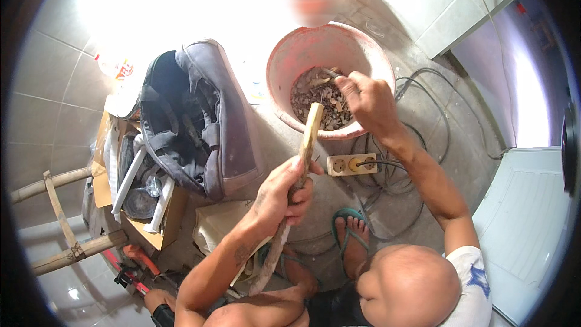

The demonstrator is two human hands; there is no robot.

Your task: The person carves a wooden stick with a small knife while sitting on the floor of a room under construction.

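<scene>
My left hand [283, 195] is wrapped round a wooden stick [310, 128] that slants up from my lap. Its upper end is peeled to pale yellow wood, while the lower part keeps its greyish bark. Over the right side of a pinkish-white bucket [279, 63], my right hand [368, 102] is closed, fingers pinched together. A small thin piece shows by its fingertips, but I cannot make out what it is. Brown chips and bark scraps [330, 109] lie in the bucket. The stick's peeled tip reaches the bucket's near rim, apart from my right hand.
An open dark grey bag [233, 139] stands left of the bucket, beside a cardboard box [172, 221] of odds and ends. A white power strip [345, 165] with a plug and looped black cables [445, 94] lies at the right. A bamboo ladder [60, 184] leans far left.
</scene>
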